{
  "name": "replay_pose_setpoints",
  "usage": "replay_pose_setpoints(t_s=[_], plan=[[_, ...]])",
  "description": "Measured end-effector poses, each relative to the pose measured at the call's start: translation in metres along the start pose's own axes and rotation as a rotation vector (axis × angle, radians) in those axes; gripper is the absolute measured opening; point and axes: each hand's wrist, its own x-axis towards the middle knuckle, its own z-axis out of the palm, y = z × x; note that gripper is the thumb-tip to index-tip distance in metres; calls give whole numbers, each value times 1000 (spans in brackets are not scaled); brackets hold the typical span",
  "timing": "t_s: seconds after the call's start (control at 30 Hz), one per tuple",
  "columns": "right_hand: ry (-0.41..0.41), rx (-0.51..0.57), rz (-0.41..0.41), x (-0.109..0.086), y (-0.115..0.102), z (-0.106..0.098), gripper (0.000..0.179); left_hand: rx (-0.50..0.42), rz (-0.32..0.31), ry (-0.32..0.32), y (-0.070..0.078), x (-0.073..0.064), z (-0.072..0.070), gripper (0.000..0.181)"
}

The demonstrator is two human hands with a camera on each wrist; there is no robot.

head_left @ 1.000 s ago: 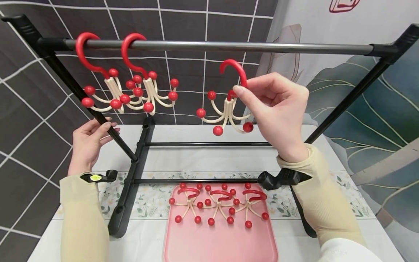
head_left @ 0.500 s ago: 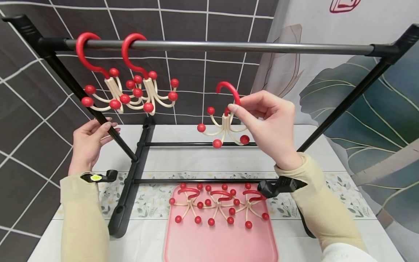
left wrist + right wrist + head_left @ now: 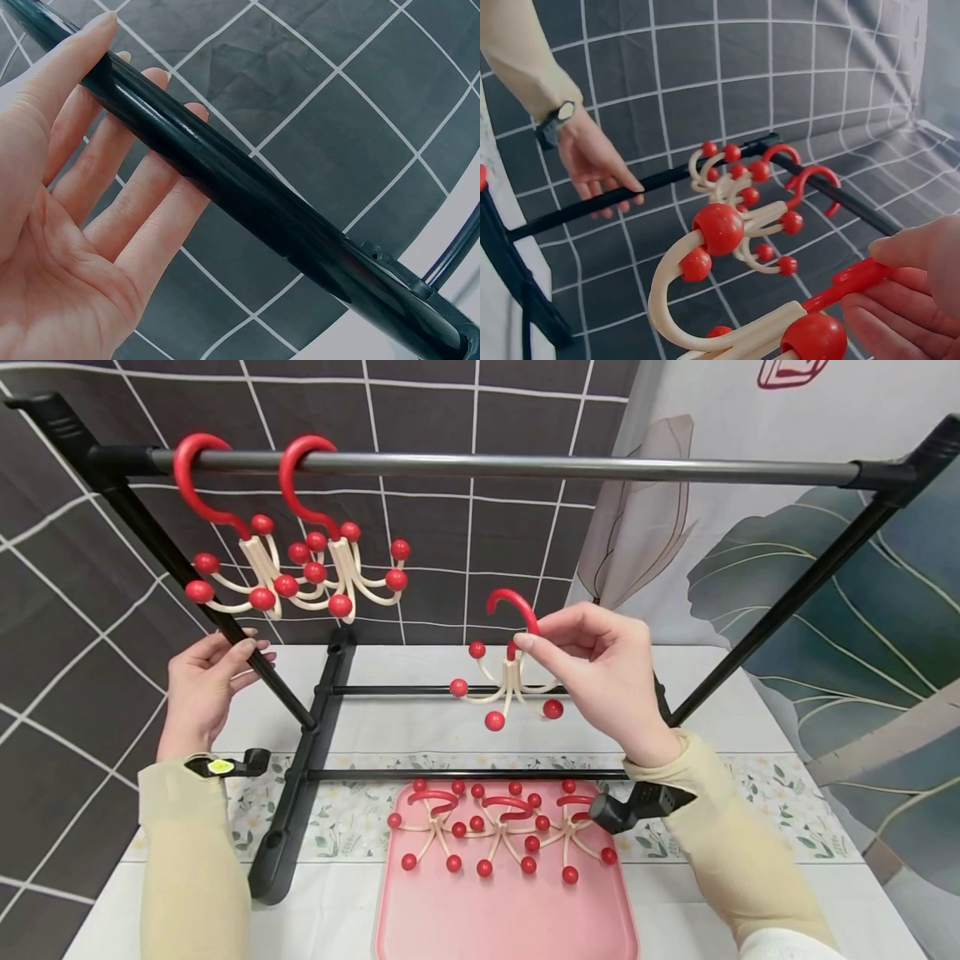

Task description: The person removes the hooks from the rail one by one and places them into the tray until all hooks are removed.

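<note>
My right hand (image 3: 607,677) pinches the red hook of a small hanger (image 3: 512,681) between thumb and fingers. This hanger has a cream stem and several curved arms tipped with red balls. It is upright, well below the rack's top rail (image 3: 510,466) and above the pink tray (image 3: 502,918). My left hand (image 3: 201,689) holds the rack's black left side post (image 3: 247,187), thumb in front and fingers behind. Two matching hangers, one at the far left (image 3: 258,560) and one beside it (image 3: 343,564), hang by their hooks from the top rail.
Three more such hangers, left (image 3: 437,825), middle (image 3: 501,828) and right (image 3: 567,828), lie at the tray's back end. The rack's lower crossbars (image 3: 450,774) run behind the tray. A dark tiled-pattern cloth (image 3: 427,418) hangs behind the rack.
My right hand has come down with the hanger, slightly leftward, from just under the top rail to about the height of the rear crossbar. The left hand has stayed on the post.
</note>
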Motion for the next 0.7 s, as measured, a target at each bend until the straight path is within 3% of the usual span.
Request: replay_pose_setpoints(t_s=[0.17, 0.37, 0.7], plan=[[-76, 15, 38, -12, 8, 5, 14, -2, 6, -3, 0, 0, 0, 21], [-177, 112, 85, -26, 11, 14, 15, 2, -6, 2, 0, 0, 0, 19], [-282, 248, 117, -52, -6, 28, 19, 11, 1, 5, 1, 0, 0, 27]])
